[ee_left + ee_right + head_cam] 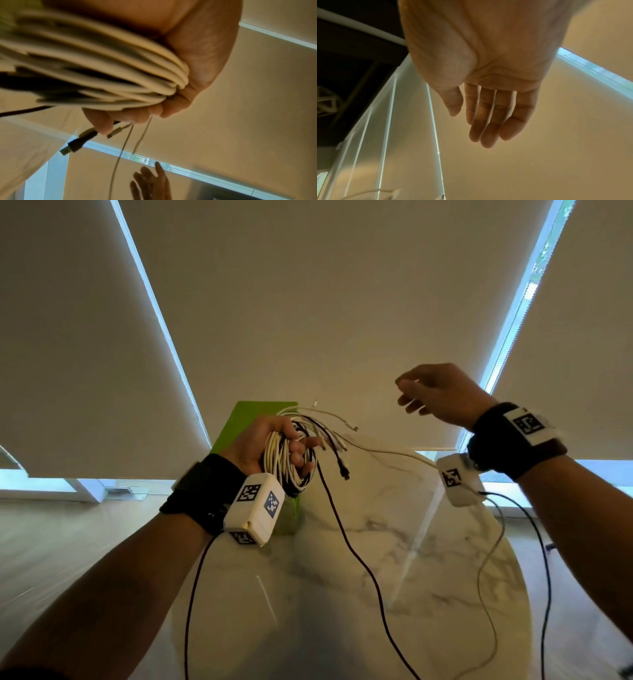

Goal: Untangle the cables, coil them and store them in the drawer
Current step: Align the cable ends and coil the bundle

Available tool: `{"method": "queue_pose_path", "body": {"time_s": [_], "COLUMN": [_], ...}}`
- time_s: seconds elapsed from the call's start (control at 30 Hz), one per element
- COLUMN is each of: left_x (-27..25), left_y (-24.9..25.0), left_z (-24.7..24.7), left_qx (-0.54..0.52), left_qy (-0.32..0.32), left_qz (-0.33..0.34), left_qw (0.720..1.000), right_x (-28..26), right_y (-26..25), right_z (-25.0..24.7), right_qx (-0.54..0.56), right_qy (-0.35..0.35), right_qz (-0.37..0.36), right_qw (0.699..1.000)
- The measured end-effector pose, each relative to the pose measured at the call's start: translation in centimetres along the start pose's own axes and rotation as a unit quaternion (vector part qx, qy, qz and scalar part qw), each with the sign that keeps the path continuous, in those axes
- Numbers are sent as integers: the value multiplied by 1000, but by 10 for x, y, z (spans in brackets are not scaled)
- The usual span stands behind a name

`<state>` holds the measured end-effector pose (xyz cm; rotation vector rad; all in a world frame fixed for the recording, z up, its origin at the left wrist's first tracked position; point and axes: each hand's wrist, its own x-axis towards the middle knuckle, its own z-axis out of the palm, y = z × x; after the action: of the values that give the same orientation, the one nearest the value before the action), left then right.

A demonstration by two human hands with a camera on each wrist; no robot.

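Observation:
My left hand (270,445) is raised above the table and grips a bundle of coiled cables (286,460), mostly white with some black strands. Close up, the white coils (106,75) run across my left palm (202,56) under curled fingers. Several loose plug ends (337,451) stick out to the right of the bundle, among them a black USB plug (73,146). One black cable (356,556) and one thin white cable (387,451) trail down from it. My right hand (435,393) hovers to the right, fingers relaxed and empty (488,121).
A white marble table (394,594) lies below my hands. A green box (253,419) stands behind the left hand. Beige roller blinds (308,302) cover the windows ahead. Black wrist-camera leads (544,577) hang from both wrists.

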<state>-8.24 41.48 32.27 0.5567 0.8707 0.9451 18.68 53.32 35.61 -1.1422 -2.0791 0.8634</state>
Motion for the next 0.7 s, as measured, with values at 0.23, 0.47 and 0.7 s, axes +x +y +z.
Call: {"method": "queue_pose_path", "body": {"time_s": [0.23, 0.47, 0.7], "left_x": [4, 0, -4], "left_y": [-2, -12, -13], "left_z": [-10, -12, 24], "left_qx": [-32, -92, -119], "left_qy": [88, 61, -35], "left_qz": [-4, 27, 26], "left_qw": [996, 994, 992], "right_x": [1, -9, -38], "right_y": [-31, -18, 7], "right_z": [-8, 24, 126], "right_qx": [-24, -67, -107], "right_qy": [48, -52, -159], "right_qz": [-107, -71, -40], "right_qw": [993, 994, 981]}}
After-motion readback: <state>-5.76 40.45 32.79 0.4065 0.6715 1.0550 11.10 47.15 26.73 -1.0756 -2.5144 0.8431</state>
